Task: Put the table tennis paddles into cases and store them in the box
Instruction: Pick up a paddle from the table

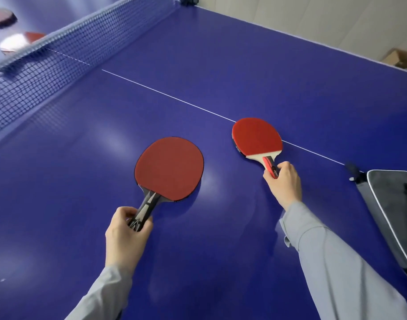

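Note:
Two red paddles lie on the blue table tennis table (244,65). My left hand (126,234) grips the black and grey handle of the larger, darker red paddle (169,168). My right hand (282,181) pinches the red handle of the smaller, brighter paddle (256,137), which lies across the white centre line. A grey paddle case (389,211) with white piping lies at the table's right edge, partly cut off by the frame. A cardboard box (399,57) sits on the floor beyond the table's far right edge.
The net (48,68) runs across the upper left. Beyond it, two more red paddles (20,41) lie blurred on the far half. The table's edge runs along the upper right, with a pale floor behind it.

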`<state>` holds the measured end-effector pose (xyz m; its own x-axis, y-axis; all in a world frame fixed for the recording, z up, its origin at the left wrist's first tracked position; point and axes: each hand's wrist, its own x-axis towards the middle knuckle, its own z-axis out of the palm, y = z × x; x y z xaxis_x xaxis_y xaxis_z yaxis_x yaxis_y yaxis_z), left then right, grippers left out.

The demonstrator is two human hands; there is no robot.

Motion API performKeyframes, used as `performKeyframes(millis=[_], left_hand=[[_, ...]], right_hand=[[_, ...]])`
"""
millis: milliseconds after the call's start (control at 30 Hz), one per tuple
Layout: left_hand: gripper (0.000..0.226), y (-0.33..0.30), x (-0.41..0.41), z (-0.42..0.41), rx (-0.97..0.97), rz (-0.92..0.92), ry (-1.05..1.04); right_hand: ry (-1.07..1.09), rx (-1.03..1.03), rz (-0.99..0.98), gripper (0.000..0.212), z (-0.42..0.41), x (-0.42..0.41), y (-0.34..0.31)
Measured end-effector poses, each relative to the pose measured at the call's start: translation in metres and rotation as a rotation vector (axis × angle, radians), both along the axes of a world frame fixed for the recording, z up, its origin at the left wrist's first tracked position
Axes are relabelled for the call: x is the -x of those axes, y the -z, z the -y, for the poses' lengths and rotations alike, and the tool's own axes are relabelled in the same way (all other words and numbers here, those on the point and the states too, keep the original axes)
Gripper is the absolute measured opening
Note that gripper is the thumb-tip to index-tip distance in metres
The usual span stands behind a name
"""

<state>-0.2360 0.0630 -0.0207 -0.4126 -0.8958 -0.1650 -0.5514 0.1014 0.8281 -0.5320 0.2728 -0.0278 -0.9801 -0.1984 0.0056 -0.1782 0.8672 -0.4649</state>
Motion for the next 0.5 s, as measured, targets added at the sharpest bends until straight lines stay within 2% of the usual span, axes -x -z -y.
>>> performKeyframes(millis=[300,500], left_hand=[[0.028,-0.009,-0.027,-0.008,-0.011,0.002,-0.005],[0.023,-0.022,-0.070,0.000,-0.012,0.008,-0.020]], right_hand=[[0.161,0.396,0.048,0.024,-0.014,-0.079,-0.013],[0.275,0.538,0.062,0.022,-0.017,-0.173,-0.031]])
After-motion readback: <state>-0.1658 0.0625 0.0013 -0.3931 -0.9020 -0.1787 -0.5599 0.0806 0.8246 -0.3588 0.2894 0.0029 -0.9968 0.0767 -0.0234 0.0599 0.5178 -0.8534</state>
